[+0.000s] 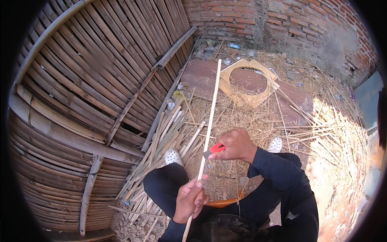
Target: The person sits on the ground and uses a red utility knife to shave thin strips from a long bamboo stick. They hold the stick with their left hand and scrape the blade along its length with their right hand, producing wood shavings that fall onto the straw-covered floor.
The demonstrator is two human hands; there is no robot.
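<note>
- Head view: working on long pale strip (pixel 213 111), slanting from lap up toward board with round hole (pixel 250 100). Far end overlapping left corner of board in view; can't tell contact.
- Left hand (pixel 191 199): pinching strip low down between thumb and fingertips, other fingers curled in. Near end running out below palm toward lower edge of view.
- Right hand (pixel 238 147): fingers wrapped round red-handled knife (pixel 217 148), thumb pressed forward close to blade (pixel 207 155). Edge at strip, a little above left hand. Can't tell depth of bite.
- Step in hand, judging by blade placement and fine litter: probably shaving or trimming strip along its length. Can't tell how much of strip already dressed.
- For next move: likely need shallow blade angle, light even pressure, straight pull along grain. Pinch firmly enough to stop twist or roll.
- Watch left fingertips, quite near blade. Expect some flex at long unsupported end; ease off if chattering or digging in.
- Around: loose pile of split strips (pixel 161 139) to left, beside slatted wall (pixel 109 52); straw-like shavings (pixel 298 141) spread over ground; brick wall (pixel 225 16) at back.
</note>
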